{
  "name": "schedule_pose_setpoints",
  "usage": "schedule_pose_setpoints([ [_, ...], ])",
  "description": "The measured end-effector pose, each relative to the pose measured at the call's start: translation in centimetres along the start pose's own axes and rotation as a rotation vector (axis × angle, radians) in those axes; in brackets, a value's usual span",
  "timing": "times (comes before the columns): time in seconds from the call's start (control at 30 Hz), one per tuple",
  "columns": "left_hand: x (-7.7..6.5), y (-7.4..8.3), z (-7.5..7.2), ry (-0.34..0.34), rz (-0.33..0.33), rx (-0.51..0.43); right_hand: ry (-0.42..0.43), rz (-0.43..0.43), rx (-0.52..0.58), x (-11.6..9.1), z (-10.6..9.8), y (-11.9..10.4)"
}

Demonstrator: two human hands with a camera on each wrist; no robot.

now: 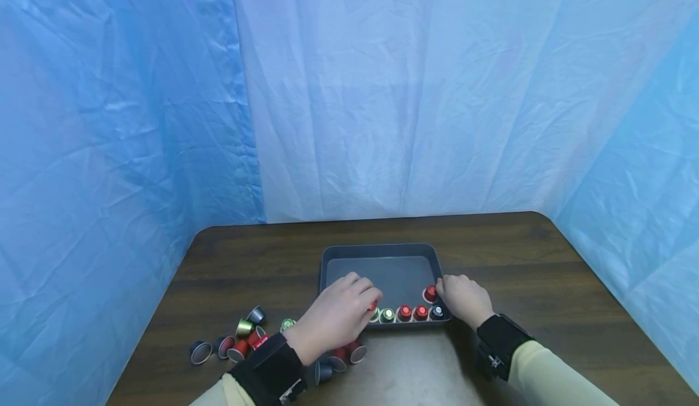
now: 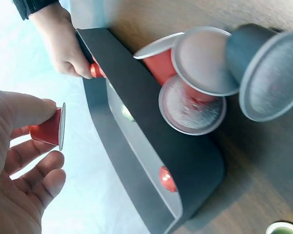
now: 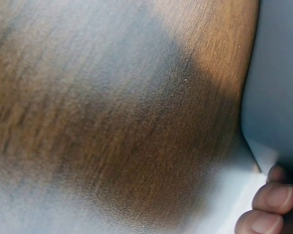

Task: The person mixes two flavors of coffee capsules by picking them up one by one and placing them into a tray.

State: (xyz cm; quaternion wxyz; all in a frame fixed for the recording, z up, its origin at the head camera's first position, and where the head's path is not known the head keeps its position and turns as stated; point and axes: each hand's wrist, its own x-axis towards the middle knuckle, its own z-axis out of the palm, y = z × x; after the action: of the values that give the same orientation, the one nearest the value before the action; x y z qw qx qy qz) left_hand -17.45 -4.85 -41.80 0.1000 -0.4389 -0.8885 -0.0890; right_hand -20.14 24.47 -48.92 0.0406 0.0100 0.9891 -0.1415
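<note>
My left hand (image 1: 338, 315) pinches a red coffee capsule (image 2: 46, 129) between thumb and fingers, above the near side of a dark grey baking tray (image 1: 382, 249). My right hand (image 1: 466, 297) grips the tray's right rim, its fingertips (image 3: 278, 197) curled by the outer wall. Close to that hand, inside the tray, a red capsule (image 1: 430, 294) stands behind the front row. Along the near wall stand green (image 1: 388, 315), red (image 1: 404, 313) and dark blue (image 1: 437, 312) capsules, foil side down. Another red capsule (image 2: 167, 179) in the tray is hidden from the head view.
Loose capsules lie left of the tray, among them a dark one (image 1: 200, 352), a gold-green one (image 1: 244, 328) and a green one (image 1: 287, 323). More red capsules (image 1: 357, 352) lie just before its near wall. Blue-white sheets (image 1: 415, 102) hang around the wooden table (image 1: 519, 254).
</note>
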Motion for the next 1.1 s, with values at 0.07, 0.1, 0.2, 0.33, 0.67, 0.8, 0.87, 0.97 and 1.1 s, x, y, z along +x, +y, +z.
schedule_pose_setpoints([
  [0.07,-0.1,-0.3,0.2,-0.006,-0.015,-0.013,-0.001,0.002,0.001,0.0,0.0,0.0],
  [0.1,-0.2,-0.4,0.3,-0.013,-0.024,-0.023,-0.002,0.003,0.002,0.0,0.0,0.0],
  [0.2,-0.5,-0.7,0.7,-0.037,-0.050,-0.057,-0.008,0.009,0.012,-0.1,-0.1,-0.1],
  [0.33,-0.7,-1.2,1.3,-0.075,-0.088,-0.110,-0.009,0.011,0.025,-0.1,-0.2,-0.2],
  [0.67,-0.9,-1.9,2.6,-0.193,-0.189,-0.227,-0.004,0.019,0.030,0.0,-0.1,-0.1],
  [0.8,-0.9,-2.2,2.8,-0.217,-0.200,-0.244,-0.007,0.021,0.036,-0.1,-0.1,-0.1],
  [0.87,-0.9,-2.3,2.9,-0.226,-0.200,-0.244,-0.007,0.020,0.039,-0.1,-0.1,-0.1],
  [0.97,-0.9,-2.4,2.9,-0.248,-0.207,-0.248,-0.009,0.020,0.042,-0.1,-0.1,-0.1],
  [1.1,-0.8,-2.6,2.9,-0.290,-0.216,-0.254,-0.012,0.027,0.043,-0.1,-0.2,-0.2],
])
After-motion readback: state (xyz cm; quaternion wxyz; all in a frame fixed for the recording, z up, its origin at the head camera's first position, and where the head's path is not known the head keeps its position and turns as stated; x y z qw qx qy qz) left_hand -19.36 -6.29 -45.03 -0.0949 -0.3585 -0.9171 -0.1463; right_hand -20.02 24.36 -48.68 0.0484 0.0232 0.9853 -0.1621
